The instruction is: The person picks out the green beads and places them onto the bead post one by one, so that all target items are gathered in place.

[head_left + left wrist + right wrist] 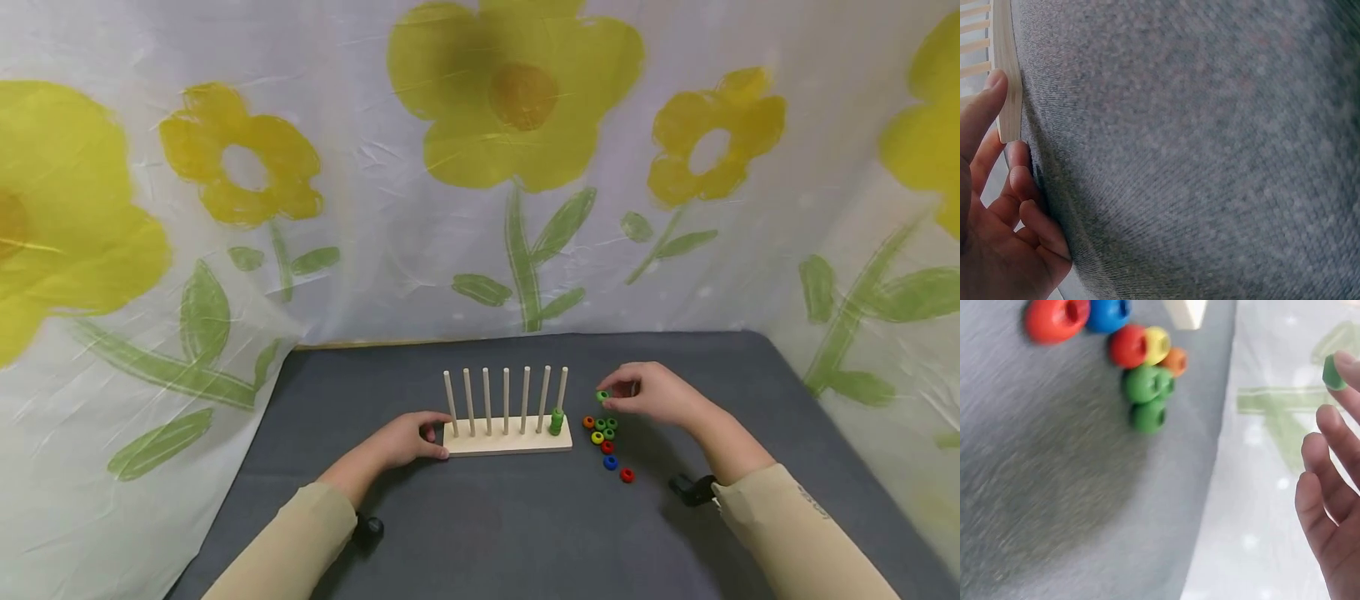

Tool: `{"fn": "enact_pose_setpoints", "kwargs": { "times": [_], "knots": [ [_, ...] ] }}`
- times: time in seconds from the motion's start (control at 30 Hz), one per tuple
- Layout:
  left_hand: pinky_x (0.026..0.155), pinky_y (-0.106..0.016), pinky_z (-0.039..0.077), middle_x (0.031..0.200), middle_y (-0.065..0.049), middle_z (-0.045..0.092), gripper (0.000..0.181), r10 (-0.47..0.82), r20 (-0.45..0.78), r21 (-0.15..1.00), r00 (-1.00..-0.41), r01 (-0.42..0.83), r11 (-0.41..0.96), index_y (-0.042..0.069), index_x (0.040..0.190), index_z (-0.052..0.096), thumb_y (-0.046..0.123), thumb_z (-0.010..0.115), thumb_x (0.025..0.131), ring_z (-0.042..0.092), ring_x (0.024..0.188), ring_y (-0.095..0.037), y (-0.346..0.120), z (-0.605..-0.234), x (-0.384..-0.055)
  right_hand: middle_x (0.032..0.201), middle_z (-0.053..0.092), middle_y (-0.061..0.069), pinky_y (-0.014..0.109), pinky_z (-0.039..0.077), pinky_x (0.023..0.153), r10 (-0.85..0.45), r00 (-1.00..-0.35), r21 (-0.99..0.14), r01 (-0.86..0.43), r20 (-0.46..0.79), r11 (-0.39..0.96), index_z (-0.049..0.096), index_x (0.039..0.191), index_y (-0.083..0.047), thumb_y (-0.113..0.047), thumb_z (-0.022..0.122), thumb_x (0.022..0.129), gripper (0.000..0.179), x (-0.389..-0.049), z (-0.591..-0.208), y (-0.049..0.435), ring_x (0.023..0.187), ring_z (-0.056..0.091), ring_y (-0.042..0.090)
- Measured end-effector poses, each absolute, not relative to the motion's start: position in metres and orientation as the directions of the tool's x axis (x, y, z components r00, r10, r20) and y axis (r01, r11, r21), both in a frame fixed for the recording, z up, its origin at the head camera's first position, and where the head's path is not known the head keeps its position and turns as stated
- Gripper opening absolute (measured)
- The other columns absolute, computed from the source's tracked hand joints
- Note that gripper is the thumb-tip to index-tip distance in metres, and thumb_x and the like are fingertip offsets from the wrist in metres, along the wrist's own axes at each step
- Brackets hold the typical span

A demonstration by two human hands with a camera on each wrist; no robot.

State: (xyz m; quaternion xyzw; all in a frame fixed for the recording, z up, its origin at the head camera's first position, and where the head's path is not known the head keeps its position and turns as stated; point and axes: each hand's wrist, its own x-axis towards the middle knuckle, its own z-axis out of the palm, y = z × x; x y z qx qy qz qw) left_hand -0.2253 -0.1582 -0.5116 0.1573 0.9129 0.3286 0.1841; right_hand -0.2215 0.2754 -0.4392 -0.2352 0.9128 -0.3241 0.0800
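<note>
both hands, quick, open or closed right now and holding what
Left hand: closed, gripping the left end of the wooden peg board.
Right hand: closed, pinching a green bead between thumb and finger.

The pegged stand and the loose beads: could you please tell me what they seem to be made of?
Pegged stand: probably bare, pale wood with a matt finish, as fine grain shows along its edge in the left wrist view.
Loose beads: smooth and evenly coloured, perhaps painted wood or plastic; the blur leaves that open.
</note>
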Motion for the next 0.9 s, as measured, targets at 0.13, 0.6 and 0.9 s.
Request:
{"fn": "enact_pose_setpoints", "kwargs": {
  "times": [0.13, 0.6, 0.9],
  "knots": [
    [0.073, -0.035, 0.038, 0.083, 0.0, 0.053, 0.06, 0.397, -0.229, 0.655, -0.889, 0.161, 0.738, 0.016, 0.134, 0.062, 0.026, 0.085, 0.08, 0.047, 0.073, -0.016, -0.16, -0.512, -0.226, 0.088, 0.062, -0.007, 0.032, 0.049, 0.066, -0.478, -0.877, -0.632, -0.393, 0.039, 0.668, 0.075, 0.111, -0.015, -0.026, 0.075, 0.09, 0.024, -0.224, -0.429, 0.264, 0.076, 0.056, 0.015],
    [0.073, -0.035, 0.038, 0.084, 0.001, 0.054, 0.061, 0.415, -0.227, 0.653, -0.881, 0.179, 0.736, 0.015, 0.135, 0.061, 0.027, 0.085, 0.08, 0.048, 0.074, -0.016, -0.158, -0.512, -0.229, 0.089, 0.063, -0.007, 0.032, 0.049, 0.063, -0.465, -0.878, -0.613, -0.431, 0.114, 0.663, 0.075, 0.111, -0.018, -0.024, 0.075, 0.09, 0.022, -0.225, -0.4, 0.252, 0.071, 0.058, 0.02],
    [0.073, -0.035, 0.038, 0.084, 0.001, 0.055, 0.06, 0.394, -0.237, 0.643, -0.888, 0.16, 0.748, 0.017, 0.134, 0.063, 0.027, 0.085, 0.08, 0.048, 0.074, -0.015, -0.157, -0.511, -0.228, 0.086, 0.062, -0.007, 0.033, 0.048, 0.065, -0.478, -0.862, -0.617, -0.469, 0.166, 0.632, 0.075, 0.11, -0.019, -0.023, 0.075, 0.09, 0.02, -0.224, -0.385, 0.241, 0.074, 0.057, 0.017]
  ]
}}
